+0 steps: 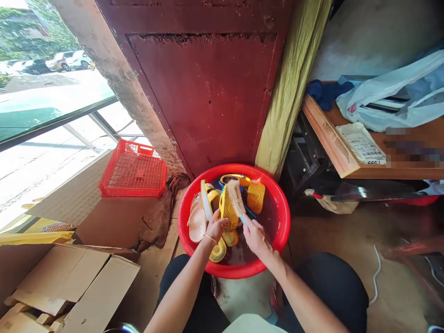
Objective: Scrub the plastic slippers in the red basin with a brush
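Right hand (255,236): I see its fingers wrapped round the blue handle (243,219) of a brush (236,196).
Left hand (215,226): I read it as clasping a yellow sandal (228,210) by its near end; a bracelet (210,238) circles the wrist.
Brush on sandal: this is the relation I watch. The sandal lies just left of and beyond the right grip, patterned sole turned up toward me, its long axis running roughly away from the left grip. The brush slants forward and slightly left from the right grip, its head overlapping the sole's right side; I cannot tell whether the bristles touch. The left hand is nearer, in contact with the sandal; the right reaches it only through the brush.
Slippers: a yellow slipper (218,252) sits on the near side of the left grip, a pink slipper (197,225) to its left.
Tub: both grips are within the rim of the red tub (285,222), with murky water (267,240) right of the right grip.
Crate: a red crate (133,171) stands well left of and beyond the left grip.
Table: a wooden table (333,134) is well right of the right grip, bearing a plastic bag (388,97).
Door: the dark red door (208,92) rises beyond both grips.
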